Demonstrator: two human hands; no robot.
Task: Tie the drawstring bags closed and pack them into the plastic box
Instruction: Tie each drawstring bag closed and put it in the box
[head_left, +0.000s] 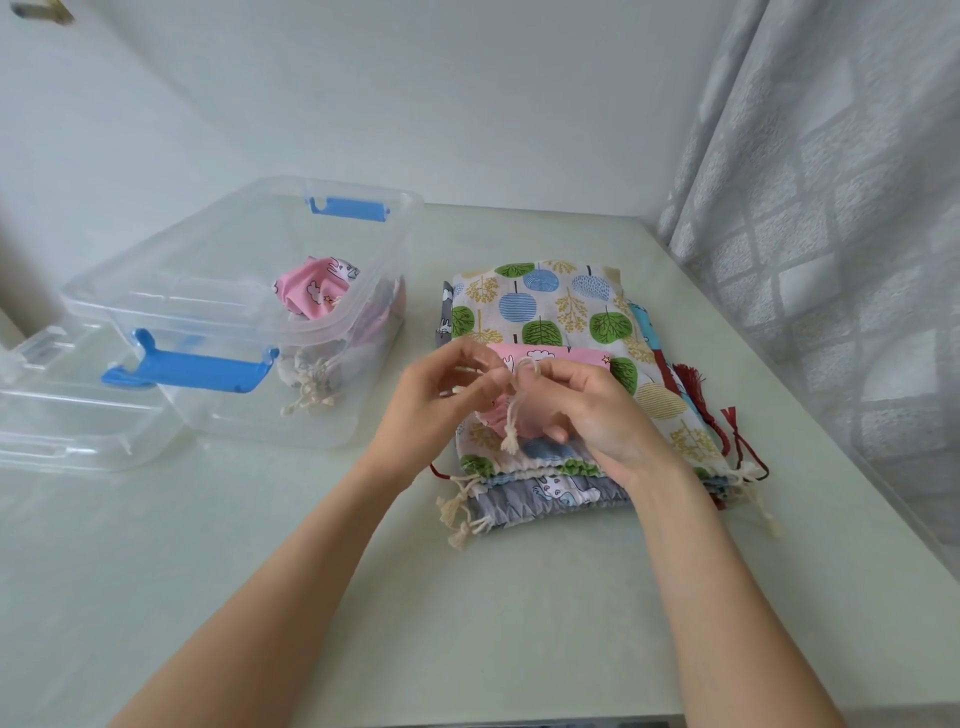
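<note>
Evidently both hands met over the pink drawstring bag (524, 415) atop the bag stack (550, 312) by the bench's right edge: left hand (441, 395) and right hand (582, 410) fingers pinched its cream cord (511, 423); the plastic box (244, 312) lay leftward, nearer the left hand.

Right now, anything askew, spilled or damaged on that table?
Nothing damaged or spilled. Only oddity: the clear plastic box with blue handles sits with one end propped on its clear lid, so it tilts. Both hands, left and right, pinch the cream drawstring of a pink bag.
</note>
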